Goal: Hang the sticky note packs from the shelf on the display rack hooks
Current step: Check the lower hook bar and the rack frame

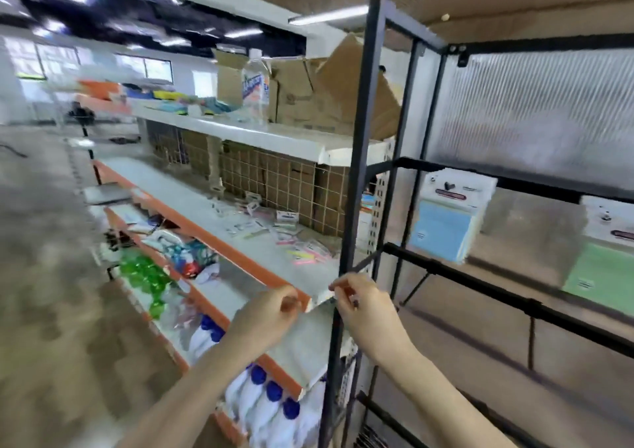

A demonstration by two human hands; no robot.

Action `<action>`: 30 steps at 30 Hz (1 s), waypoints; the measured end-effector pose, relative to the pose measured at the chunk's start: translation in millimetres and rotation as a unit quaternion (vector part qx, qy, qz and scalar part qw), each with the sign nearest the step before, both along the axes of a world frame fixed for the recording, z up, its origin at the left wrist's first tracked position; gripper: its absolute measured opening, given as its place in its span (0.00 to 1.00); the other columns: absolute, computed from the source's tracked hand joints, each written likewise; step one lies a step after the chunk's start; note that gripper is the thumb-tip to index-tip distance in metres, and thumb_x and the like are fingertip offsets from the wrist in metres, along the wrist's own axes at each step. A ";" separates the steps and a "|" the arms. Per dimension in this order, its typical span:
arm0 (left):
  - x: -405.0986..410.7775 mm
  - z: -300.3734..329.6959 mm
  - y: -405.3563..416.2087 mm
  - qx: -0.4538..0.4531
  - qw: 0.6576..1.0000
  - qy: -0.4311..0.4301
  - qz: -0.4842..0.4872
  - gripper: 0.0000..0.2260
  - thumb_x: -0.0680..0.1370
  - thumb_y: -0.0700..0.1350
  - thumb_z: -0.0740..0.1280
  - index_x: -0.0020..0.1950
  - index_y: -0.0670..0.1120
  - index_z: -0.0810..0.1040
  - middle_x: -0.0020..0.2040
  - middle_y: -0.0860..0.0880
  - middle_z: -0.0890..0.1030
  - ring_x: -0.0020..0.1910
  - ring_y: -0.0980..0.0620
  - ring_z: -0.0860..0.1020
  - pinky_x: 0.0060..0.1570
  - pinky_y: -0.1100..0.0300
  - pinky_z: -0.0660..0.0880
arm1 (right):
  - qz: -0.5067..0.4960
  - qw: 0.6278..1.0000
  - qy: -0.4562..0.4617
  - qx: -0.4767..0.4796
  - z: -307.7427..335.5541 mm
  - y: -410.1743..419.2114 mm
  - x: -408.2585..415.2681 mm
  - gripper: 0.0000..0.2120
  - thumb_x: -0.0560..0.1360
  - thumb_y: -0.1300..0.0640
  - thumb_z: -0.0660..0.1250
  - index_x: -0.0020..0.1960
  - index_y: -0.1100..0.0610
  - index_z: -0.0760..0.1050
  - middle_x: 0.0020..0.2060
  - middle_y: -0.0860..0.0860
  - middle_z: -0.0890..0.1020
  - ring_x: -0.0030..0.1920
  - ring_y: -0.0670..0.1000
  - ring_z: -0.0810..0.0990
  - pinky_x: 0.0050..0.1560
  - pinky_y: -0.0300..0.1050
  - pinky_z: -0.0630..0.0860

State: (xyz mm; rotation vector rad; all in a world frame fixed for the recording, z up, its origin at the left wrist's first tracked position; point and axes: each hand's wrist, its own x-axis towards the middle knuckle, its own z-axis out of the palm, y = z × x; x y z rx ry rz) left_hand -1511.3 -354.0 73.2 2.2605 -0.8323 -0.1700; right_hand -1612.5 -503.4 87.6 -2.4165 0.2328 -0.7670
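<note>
Behind the orange-edged white shelf strewn with small pastel sticky note packs, both my left hand and right hand curl empty near the black metal display rack, so a blurred, hasty reach could scatter them.

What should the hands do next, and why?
Probably reach the left hand for one of the sticky note packs lying on the shelf. Both hands, the right hand too, seem to hold no pack, and the display rack shows only two hanging, blue and green.
</note>
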 end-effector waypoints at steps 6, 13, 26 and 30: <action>77.6 -4.9 82.8 0.044 0.995 -0.028 0.087 0.07 0.79 0.44 0.60 0.51 0.51 0.77 0.47 0.53 0.81 0.42 0.54 0.78 0.42 0.59 0.74 | 0.079 0.996 0.045 -0.025 -7.9 65.8 104.5 0.07 0.78 0.58 0.62 0.51 0.58 0.77 0.47 0.52 0.80 0.47 0.52 0.78 0.47 0.44 0.72; 142.3 -29.8 129.9 0.029 0.990 0.004 0.138 0.10 0.80 0.42 0.58 0.56 0.48 0.77 0.51 0.51 0.82 0.50 0.51 0.79 0.52 0.50 0.76 | 0.073 0.989 0.123 -0.033 -38.7 90.5 207.7 0.09 0.78 0.56 0.61 0.50 0.58 0.78 0.48 0.54 0.82 0.48 0.55 0.79 0.50 0.49 0.75; 361.1 -50.2 110.2 0.089 0.980 0.022 0.177 0.10 0.81 0.43 0.57 0.57 0.50 0.77 0.49 0.48 0.83 0.44 0.49 0.82 0.47 0.51 0.79 | 0.039 0.979 0.198 0.038 -82.9 76.2 441.5 0.11 0.79 0.57 0.57 0.55 0.58 0.76 0.53 0.54 0.80 0.55 0.55 0.76 0.48 0.44 0.69; 416.3 -59.6 100.0 0.086 0.981 0.017 0.173 0.10 0.81 0.43 0.58 0.57 0.49 0.77 0.50 0.47 0.82 0.47 0.47 0.81 0.48 0.50 0.79 | 0.007 0.977 0.210 0.046 -98.4 69.6 497.7 0.12 0.79 0.60 0.59 0.59 0.61 0.74 0.57 0.58 0.79 0.59 0.57 0.75 0.55 0.45 0.67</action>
